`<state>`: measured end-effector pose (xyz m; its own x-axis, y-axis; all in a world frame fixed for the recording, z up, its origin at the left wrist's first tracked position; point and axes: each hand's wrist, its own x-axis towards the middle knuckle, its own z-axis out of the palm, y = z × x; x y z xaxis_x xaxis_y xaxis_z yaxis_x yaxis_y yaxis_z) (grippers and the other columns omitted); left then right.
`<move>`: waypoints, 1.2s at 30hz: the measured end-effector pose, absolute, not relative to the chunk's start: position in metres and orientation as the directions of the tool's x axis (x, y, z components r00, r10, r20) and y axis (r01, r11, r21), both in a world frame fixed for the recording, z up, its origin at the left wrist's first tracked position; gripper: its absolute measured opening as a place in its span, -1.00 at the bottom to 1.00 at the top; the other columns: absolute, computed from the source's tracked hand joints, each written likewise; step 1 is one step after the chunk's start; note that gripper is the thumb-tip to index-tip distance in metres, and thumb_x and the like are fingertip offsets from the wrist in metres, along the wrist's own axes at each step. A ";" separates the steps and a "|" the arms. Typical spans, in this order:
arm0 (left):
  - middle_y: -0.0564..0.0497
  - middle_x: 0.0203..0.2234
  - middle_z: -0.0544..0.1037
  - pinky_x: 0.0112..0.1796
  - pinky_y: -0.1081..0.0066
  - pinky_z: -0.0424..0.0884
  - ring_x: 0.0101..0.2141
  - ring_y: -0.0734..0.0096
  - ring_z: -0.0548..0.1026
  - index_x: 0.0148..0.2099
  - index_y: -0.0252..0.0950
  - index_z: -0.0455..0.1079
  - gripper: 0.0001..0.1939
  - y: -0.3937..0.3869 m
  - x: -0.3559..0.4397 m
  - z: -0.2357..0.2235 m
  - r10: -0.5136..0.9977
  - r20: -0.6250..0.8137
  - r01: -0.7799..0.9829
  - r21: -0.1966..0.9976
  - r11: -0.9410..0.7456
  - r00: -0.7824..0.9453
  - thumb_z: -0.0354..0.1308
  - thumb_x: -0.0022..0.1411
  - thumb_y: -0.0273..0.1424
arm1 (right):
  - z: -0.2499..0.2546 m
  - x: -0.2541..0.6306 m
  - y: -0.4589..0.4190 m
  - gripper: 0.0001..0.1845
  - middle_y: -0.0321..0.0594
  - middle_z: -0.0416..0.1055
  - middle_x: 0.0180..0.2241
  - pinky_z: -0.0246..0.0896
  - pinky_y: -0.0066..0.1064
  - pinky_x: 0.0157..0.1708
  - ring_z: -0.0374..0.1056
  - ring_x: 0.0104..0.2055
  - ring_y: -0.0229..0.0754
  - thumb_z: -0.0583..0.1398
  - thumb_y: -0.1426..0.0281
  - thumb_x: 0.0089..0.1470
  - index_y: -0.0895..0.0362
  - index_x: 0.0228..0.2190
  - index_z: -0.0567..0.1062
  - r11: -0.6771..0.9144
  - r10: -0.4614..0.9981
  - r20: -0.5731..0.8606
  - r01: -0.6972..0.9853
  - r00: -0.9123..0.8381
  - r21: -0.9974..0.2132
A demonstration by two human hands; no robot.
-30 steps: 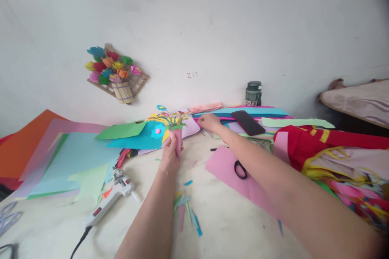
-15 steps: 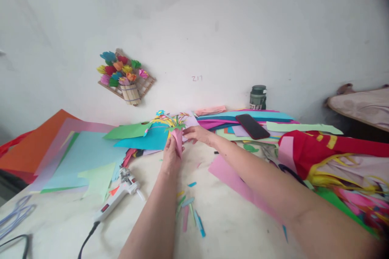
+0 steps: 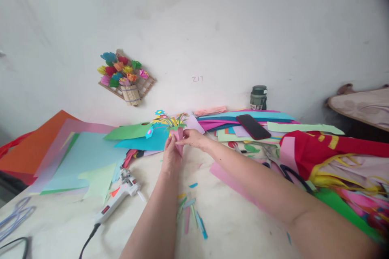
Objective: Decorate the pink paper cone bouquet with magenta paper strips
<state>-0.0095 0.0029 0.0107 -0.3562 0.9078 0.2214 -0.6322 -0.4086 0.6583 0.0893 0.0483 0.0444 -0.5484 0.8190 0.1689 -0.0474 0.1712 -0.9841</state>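
Note:
A small pink paper cone (image 3: 178,136) stands upright at the far middle of the table, point down. Green leaf strips and paper flowers (image 3: 160,112) with blue petals spread from its mouth. My left hand (image 3: 172,151) is closed round the cone from the left, thumb on its near face. From the right, my right hand (image 3: 192,138) has its fingertips against the cone, seemingly pinching its side. What lies behind the fingers is hidden.
A glue gun (image 3: 117,202) lies on the left beside stacked coloured paper (image 3: 88,158). Paper scraps (image 3: 191,210) lie between my arms. A phone (image 3: 253,126), scissors (image 3: 288,172), a bottle (image 3: 258,97) and red cloth (image 3: 322,151) occupy the right side.
My right hand has moved left and slightly down, bringing its fingers from beside the cone onto its side. The cone has turned a little in my left hand.

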 end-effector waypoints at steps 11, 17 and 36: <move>0.00 -0.25 0.54 -0.33 0.49 0.33 -0.29 0.42 0.47 -0.20 -0.23 0.48 -0.68 0.001 -0.011 0.012 0.925 0.281 -0.517 0.768 -0.377 -0.256 0.30 -0.04 -0.24 | 0.046 0.094 0.055 -0.66 -0.41 0.31 -0.61 -0.01 -0.55 -0.60 0.13 -0.60 -0.41 0.38 0.28 -0.35 0.20 -0.52 0.41 0.161 0.860 0.180 -0.080 -0.478 -0.984; 0.00 0.09 0.33 -0.29 0.49 0.33 -0.12 0.39 0.40 -0.11 -0.14 0.45 -0.63 0.004 -0.016 0.002 0.926 0.125 -0.456 0.842 -0.288 -0.355 0.27 -0.02 -0.21 | 0.049 0.096 0.088 -0.73 -0.45 0.24 -0.69 -0.12 -0.55 -0.69 0.07 -0.67 -0.43 0.34 0.34 -0.23 0.19 -0.53 0.37 0.158 0.934 0.172 -0.069 -0.312 -0.985; -0.11 0.07 0.37 -0.35 0.45 0.33 -0.11 0.27 0.40 -0.18 -0.26 0.46 -0.60 0.005 -0.012 -0.001 0.950 0.071 -0.461 0.861 -0.212 -0.304 0.27 -0.09 -0.20 | 0.036 0.074 0.147 -0.85 -0.41 0.21 -0.77 -0.01 -0.57 -0.72 0.12 -0.72 -0.39 0.25 0.47 -0.06 0.19 -0.55 0.36 0.061 0.993 0.057 0.034 -0.107 -0.998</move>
